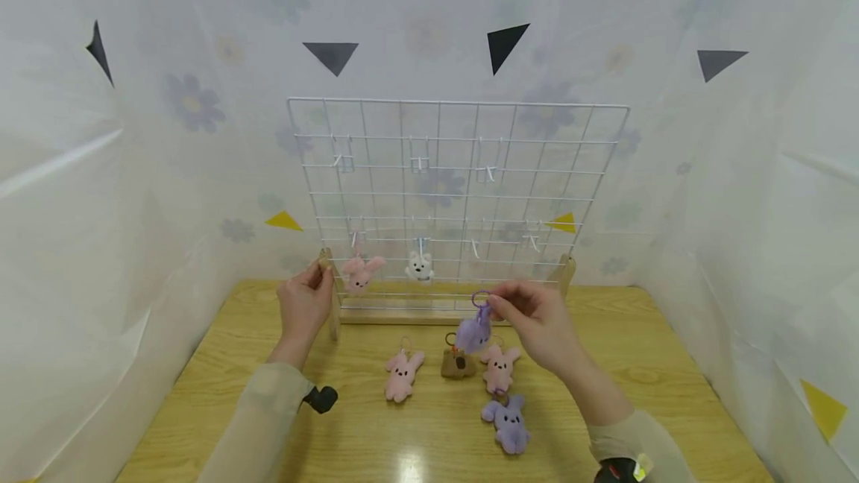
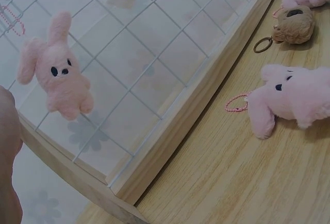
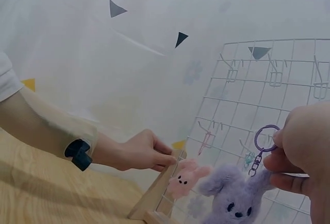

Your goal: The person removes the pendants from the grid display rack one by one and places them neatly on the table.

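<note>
My right hand (image 1: 540, 323) pinches the ring of a purple plush bunny keychain (image 1: 473, 334), which dangles in front of the white wire grid rack (image 1: 439, 196). In the right wrist view its purple ring (image 3: 266, 127) and short chain show above the ears. My left hand (image 1: 305, 308) grips the top of the wooden side post (image 1: 334, 315) at the rack's left. Near it, a pink plush bunny (image 1: 359, 274) hangs from a hook, and a white plush charm (image 1: 420, 267) hangs to its right.
On the wooden table (image 1: 597, 371) lie a pink bunny keychain (image 1: 401, 379), a brown plush keychain (image 1: 458, 365), another pink bunny (image 1: 499, 371) and a purple bunny (image 1: 510, 427). Bare hooks (image 1: 488, 173) stick out from the upper grid, and two more from the lower right.
</note>
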Motion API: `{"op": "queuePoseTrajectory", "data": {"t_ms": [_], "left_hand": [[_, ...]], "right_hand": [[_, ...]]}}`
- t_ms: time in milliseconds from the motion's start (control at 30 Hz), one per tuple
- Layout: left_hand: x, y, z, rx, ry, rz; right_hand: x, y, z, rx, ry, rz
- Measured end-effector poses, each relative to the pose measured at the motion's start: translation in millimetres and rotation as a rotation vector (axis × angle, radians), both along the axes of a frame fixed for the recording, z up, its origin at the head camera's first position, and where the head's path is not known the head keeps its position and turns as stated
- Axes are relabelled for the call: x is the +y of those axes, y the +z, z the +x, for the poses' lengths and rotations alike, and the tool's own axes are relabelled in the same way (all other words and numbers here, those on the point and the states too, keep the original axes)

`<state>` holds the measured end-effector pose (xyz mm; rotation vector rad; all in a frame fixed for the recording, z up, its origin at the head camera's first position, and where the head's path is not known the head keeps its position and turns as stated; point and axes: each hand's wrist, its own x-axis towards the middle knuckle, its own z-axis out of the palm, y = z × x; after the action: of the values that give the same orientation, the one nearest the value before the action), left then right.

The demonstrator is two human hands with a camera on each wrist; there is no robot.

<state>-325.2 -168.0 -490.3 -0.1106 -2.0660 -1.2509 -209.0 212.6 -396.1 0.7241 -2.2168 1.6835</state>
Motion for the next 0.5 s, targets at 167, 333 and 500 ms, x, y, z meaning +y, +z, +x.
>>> {"op": "queuePoseTrajectory", "data": {"t_ms": [167, 333, 500], "left_hand": [[0.0, 0.0, -0.2, -0.002, 0.007, -0.005], [-0.2, 0.3, 0.4, -0.011, 0.01, -0.009], [-0.2, 0.9, 1.2, -0.011, 0.002, 0.004]], "right_hand": [[1.4, -4.3, 7.1, 0.002, 0.02, 0.009], [2.4, -10.4, 13.1, 0.011, 0.058, 0.025], [2.3, -17.1, 19.4, -0.003, 0.113, 0.012]]}}
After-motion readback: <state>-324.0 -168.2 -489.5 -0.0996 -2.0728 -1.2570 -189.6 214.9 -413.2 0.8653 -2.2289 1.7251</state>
